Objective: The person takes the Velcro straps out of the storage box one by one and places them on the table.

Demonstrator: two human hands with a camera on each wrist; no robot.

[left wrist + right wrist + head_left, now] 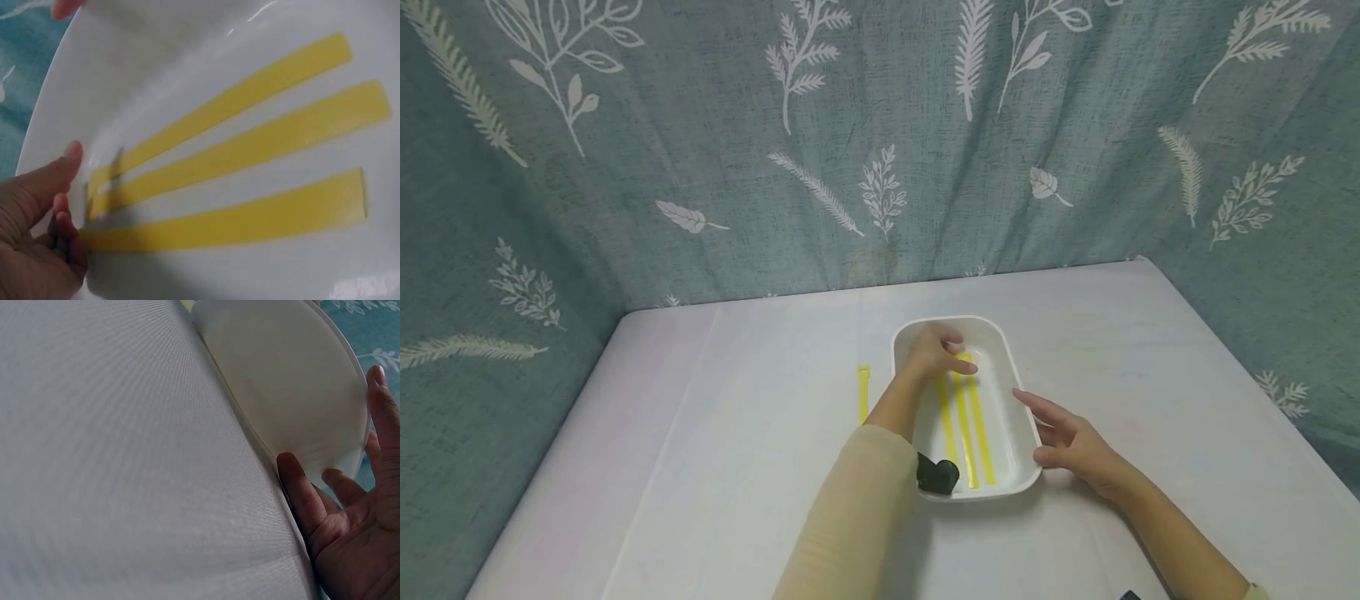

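A white tray [1015,450] holds three flat yellow strips [976,429] lying lengthwise, side by side. My left hand [934,354] reaches into its far end. In the left wrist view, its curled fingers [69,240] are right at the far end of the lowest strip [250,225], while the thumb [59,172] stands apart from them. Along the tray's right side, my right hand [1078,450] has its fingers spread, fingertips at the rim and wall. The right wrist view shows this hand [356,519] against the tray's outer wall [281,381].
Another yellow strip [863,392] with a wider, notched head lies on the white-covered table [737,467] left of the tray, partly hidden by the left arm. A black wrist camera [938,477] overlaps the tray's near corner. Leaf-patterned teal curtains [850,208] enclose the table.
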